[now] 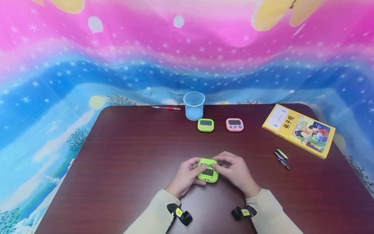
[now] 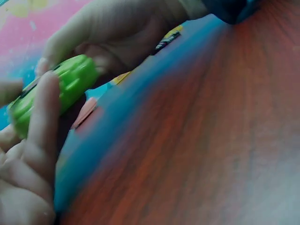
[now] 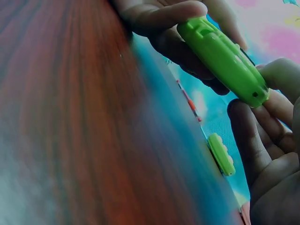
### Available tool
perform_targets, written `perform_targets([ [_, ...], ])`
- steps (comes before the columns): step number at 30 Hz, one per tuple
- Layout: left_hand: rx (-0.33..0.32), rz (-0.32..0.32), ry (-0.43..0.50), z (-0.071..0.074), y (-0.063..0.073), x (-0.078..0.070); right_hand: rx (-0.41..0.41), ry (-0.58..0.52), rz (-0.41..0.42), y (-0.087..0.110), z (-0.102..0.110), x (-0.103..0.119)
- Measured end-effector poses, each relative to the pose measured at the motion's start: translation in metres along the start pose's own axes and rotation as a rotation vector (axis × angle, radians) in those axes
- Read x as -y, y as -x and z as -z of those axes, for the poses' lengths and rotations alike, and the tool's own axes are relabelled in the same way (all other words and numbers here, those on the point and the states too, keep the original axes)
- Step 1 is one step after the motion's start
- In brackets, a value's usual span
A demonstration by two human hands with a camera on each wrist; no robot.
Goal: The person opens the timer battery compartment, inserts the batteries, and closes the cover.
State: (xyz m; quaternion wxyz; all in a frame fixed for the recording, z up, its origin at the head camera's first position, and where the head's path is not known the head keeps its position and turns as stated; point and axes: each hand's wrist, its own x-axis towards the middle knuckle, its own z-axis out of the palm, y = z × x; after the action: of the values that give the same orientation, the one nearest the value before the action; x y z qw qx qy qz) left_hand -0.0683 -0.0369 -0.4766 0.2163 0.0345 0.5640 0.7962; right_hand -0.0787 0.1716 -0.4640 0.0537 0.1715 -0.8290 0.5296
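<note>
Both hands hold a lime-green digital timer (image 1: 208, 177) over the near middle of the table. A dark rectangular panel sits in its face, and a green flap (image 1: 208, 161) stands at the far edge. My left hand (image 1: 184, 175) grips the timer's left side, thumb on the face and fingers around the edge. On the other side my right hand (image 1: 236, 169) pinches the far right corner with thumb and fingers by the flap. The right wrist view catches the timer's rounded green side (image 3: 225, 61) between the hands, raised off the wood.
Farther back stand a translucent blue cup (image 1: 194, 112), a second green timer (image 1: 205, 125) and a pink timer (image 1: 234, 124). A red pen (image 1: 166, 108) lies near the back edge. At right are a yellow book (image 1: 299, 130) and small slim dark and lime items (image 1: 282, 158).
</note>
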Motion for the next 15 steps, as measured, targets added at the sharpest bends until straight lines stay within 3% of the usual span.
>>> perform_targets([
  [6,0.103,0.025,0.016,0.004,0.0,0.0,0.002,0.0,-0.027,0.0,0.003,-0.002],
  [15,0.076,0.01,0.0,0.007,0.003,-0.002,-0.082,-0.12,-0.161,0.002,0.013,-0.004],
])
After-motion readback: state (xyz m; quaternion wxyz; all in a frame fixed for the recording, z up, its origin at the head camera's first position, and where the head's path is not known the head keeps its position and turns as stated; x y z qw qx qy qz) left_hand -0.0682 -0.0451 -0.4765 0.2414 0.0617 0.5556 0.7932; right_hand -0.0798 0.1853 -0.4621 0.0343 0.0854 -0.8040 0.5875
